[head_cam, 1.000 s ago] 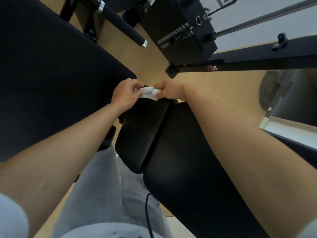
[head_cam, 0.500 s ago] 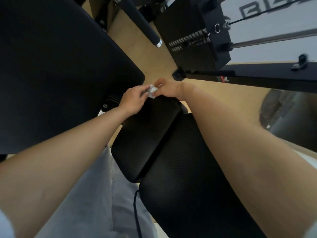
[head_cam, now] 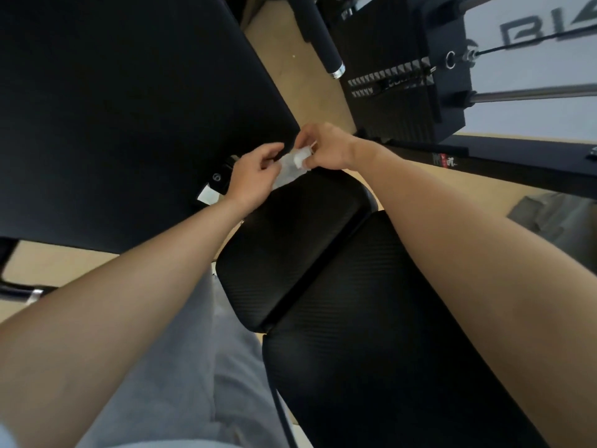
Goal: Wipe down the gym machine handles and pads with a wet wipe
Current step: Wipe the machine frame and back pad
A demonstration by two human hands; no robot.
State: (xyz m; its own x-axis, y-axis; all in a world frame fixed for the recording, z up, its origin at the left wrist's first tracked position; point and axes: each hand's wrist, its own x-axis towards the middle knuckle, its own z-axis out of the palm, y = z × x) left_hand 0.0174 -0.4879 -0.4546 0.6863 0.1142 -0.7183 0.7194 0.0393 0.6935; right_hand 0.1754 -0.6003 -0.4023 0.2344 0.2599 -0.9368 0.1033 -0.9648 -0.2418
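Since half a second ago the hands have pulled apart a bit, and the wet wipe (head_cam: 290, 169) is stretched out between them instead of bunched. Left hand (head_cam: 255, 176) pinches its lower end and right hand (head_cam: 326, 147) pinches the upper end, fingers curled on it. The wipe is in the air just above the far edge of the small seat pad (head_cam: 290, 247); can't tell if they touch.

Writing: wall lettering (head_cam: 523, 33) up right of the grip reads "BI" plus a cut-off letter. Red-and-white sticker (head_cam: 447, 160) on the frame beam (head_cam: 517, 156) right of the grip is unreadable.

Open room: a strip of tan floor (head_cam: 284, 69) beyond the grip. The big black pad (head_cam: 129, 108) has its edge close on the left. Chrome-capped handle (head_cam: 326, 46) and weight stack (head_cam: 397, 82) sit beyond. The larger pad (head_cam: 387, 350) lies nearer than the grip, under the right forearm.
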